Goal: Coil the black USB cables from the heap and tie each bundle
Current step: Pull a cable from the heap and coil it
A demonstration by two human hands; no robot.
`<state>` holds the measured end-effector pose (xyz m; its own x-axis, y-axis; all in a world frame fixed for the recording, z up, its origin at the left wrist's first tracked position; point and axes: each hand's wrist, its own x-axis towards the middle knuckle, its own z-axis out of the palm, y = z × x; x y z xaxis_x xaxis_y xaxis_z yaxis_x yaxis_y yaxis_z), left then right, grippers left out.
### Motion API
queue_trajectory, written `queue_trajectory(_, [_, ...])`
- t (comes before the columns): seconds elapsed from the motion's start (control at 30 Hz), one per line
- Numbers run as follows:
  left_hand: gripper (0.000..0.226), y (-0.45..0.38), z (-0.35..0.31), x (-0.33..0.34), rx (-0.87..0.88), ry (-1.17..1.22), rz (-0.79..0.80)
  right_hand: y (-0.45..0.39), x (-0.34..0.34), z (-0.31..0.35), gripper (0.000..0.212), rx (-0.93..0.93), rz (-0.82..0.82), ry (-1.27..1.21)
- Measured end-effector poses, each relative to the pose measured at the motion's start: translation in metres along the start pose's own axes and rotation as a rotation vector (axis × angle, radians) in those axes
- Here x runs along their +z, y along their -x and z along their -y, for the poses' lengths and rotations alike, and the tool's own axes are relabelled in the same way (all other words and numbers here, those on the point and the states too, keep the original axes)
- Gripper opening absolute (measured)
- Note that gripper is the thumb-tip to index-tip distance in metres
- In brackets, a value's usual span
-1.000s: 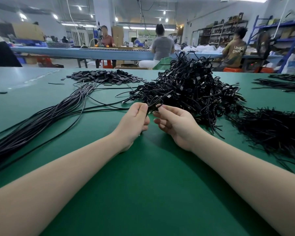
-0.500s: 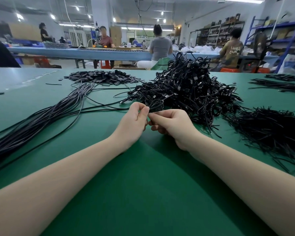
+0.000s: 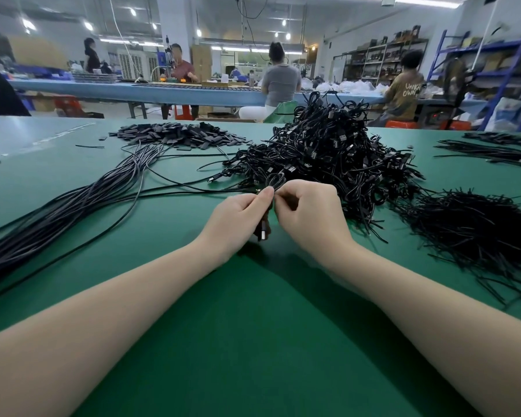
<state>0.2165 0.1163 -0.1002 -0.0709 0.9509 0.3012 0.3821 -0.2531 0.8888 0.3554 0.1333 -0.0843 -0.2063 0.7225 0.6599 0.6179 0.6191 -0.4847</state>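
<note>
Left grip [image 3: 241, 218] and right grip [image 3: 309, 212] both pinched on 1 coiled cable [image 3: 275, 182], tangled cable heap [image 3: 328, 158] directly behind

On the surface [image 3: 253, 341], a heap of coiled cables [image 3: 328, 155] sits mid-rear; loose cables [image 3: 73, 212] trail toward the left edge, ties [image 3: 475, 236] lie at the right edge, flat tabs [image 3: 181, 135] behind left, near the far edge.

Black cables [image 3: 328, 158] heaped on a plain green table [image 3: 253, 341].
</note>
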Motion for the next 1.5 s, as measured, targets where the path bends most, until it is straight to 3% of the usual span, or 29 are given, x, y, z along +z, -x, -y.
queue_trajectory(0.07, [0.061, 0.001, 0.0, 0.0, 0.032, 0.002, -0.043, 0.001, -0.001, -0.002, 0.013, -0.011, 0.03, -0.004])
queue_trajectory(0.13, [0.049, 0.002, -0.002, 0.0, 0.075, 0.022, -0.093, 0.002, -0.001, -0.004, 0.012, -0.004, 0.032, -0.051])
queue_trajectory(0.27, [0.036, 0.004, -0.006, 0.001, 0.177, 0.03, -0.025, -0.001, -0.002, -0.009, 0.02, 0.011, 0.038, -0.1])
queue_trajectory(0.4, [0.031, 0.004, -0.006, 0.001, 0.201, 0.017, -0.041, -0.002, -0.003, -0.009, 0.046, -0.032, 0.085, -0.054])
queue_trajectory(0.5, [0.028, 0.004, -0.005, 0.003, 0.222, 0.025, -0.062, -0.005, -0.004, -0.006, 0.049, -0.044, 0.087, -0.022])
queue_trajectory(0.77, [0.024, -0.001, -0.001, 0.001, 0.215, -0.007, -0.068, -0.007, -0.005, -0.004, 0.018, -0.029, 0.174, 0.026])
queue_trajectory(1.0, [0.027, -0.002, -0.002, 0.001, 0.172, -0.037, -0.064, -0.003, -0.004, -0.004, 0.025, -0.021, 0.182, 0.051])
queue_trajectory(1.17, [0.027, 0.002, -0.005, -0.002, 0.0, 0.098, -0.061, -0.002, -0.006, -0.003, 0.019, -0.134, 0.178, 0.312])
queue_trajectory(1.27, [0.028, 0.001, -0.005, -0.004, -0.103, 0.328, -0.016, -0.002, -0.009, -0.003, 0.006, -0.332, 0.116, 0.519])
queue_trajectory(1.37, [0.03, 0.0, -0.003, -0.007, -0.111, 0.382, 0.017, -0.002, -0.009, -0.005, 0.007, -0.332, 0.008, 0.434])
queue_trajectory(1.5, [0.04, 0.002, 0.0, -0.006, 0.007, 0.341, -0.008, 0.0, -0.006, -0.012, 0.013, -0.246, 0.031, 0.138])
